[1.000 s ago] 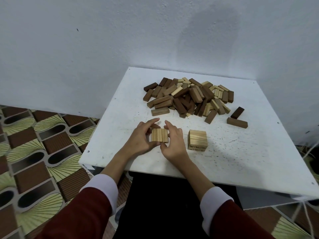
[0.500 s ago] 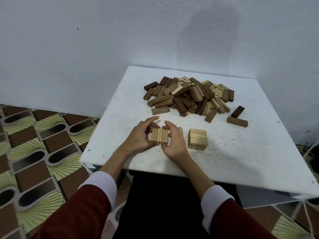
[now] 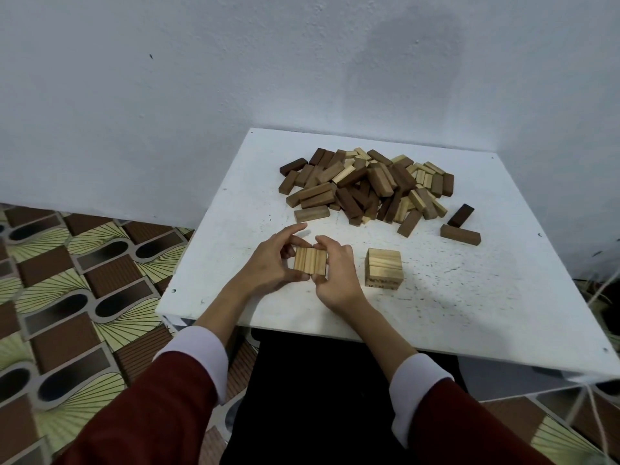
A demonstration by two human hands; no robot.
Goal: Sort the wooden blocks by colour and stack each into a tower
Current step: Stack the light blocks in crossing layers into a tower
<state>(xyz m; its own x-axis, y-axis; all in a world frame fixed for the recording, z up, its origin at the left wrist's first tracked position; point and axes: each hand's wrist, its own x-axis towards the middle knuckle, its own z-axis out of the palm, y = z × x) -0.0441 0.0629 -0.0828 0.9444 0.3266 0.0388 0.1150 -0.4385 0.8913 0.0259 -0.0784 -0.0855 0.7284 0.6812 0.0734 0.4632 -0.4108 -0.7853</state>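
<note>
A row of pale wooden blocks (image 3: 310, 261) lies side by side near the front of the white table (image 3: 469, 297). My left hand (image 3: 271, 263) pinches the row's left side, and my right hand (image 3: 335, 273) pinches its right side. To the right stands a short stack of pale blocks (image 3: 383, 268), apart from both hands. A mixed pile of dark, mid-brown and pale blocks (image 3: 365, 186) lies at the back of the table.
Two dark blocks (image 3: 460, 234) (image 3: 463, 214) lie loose right of the pile. The table stands against a white wall (image 3: 235, 78), with patterned floor tiles (image 3: 73, 263) on the left. The table's right front part is bare.
Both hands stay on the row of pale blocks. My left forefinger has lifted and now points toward the pile. The row has barely moved.
</note>
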